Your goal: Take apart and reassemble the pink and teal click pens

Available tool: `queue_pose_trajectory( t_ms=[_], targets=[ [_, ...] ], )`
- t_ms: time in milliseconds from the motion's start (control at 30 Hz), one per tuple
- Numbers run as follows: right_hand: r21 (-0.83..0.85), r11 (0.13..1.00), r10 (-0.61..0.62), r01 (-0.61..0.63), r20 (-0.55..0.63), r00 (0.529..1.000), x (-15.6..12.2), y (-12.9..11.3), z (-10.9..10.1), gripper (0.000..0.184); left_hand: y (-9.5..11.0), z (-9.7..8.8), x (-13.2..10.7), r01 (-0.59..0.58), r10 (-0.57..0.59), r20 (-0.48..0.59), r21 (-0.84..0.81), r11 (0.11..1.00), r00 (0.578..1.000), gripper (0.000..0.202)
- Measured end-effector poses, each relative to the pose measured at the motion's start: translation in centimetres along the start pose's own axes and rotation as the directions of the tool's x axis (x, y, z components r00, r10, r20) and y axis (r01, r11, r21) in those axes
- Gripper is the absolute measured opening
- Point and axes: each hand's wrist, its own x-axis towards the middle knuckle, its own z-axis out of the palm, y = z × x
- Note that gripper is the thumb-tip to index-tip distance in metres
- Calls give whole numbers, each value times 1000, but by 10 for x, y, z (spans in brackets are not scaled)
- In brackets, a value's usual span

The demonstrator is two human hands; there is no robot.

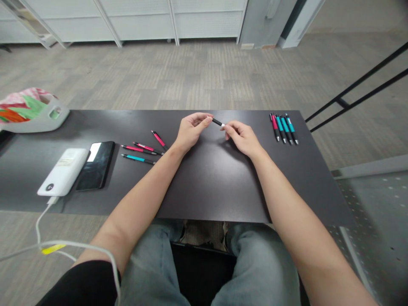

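Observation:
My left hand (190, 132) and my right hand (242, 139) hold a pen (217, 122) between them, above the far middle of the table. Its black grip section shows between my fingers, with a pale tip at the right end. The left thumb and fingers pinch the left end, and the right fingertips close on the tip end. Whatever else of the pen there is lies hidden in my hands. Left of my left forearm lie three pink pens (139, 149) and a teal pen (135, 158), loosely scattered. Beyond my right hand, a pink pen (274, 126) and three teal pens (284, 128) lie side by side.
On the dark table (213, 187), a black phone (96, 165) lies beside a white power bank (63, 172). A white cable (38, 229) runs from it across my left arm. A white basket (52, 114) with colourful contents stands at the far left. Black rails (357, 93) rise at right.

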Motion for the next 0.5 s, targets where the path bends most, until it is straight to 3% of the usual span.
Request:
queue_pose_trajectory(
  t_ms=[133,333,500],
  targets=[
    [-6,1000,-7,7,-66,998,-1,-2,1,67,0,1,-1,0,0,-8,9,1000,1000,41],
    [-48,999,-8,9,25,1000,-2,-5,-2,65,0,2,-2,0,0,-9,1,1000,1000,43],
    [-47,998,35,-34,33,999,-2,-4,-2,59,-3,4,-3,-14,14,-17,3,1000,1000,47]
  ],
)
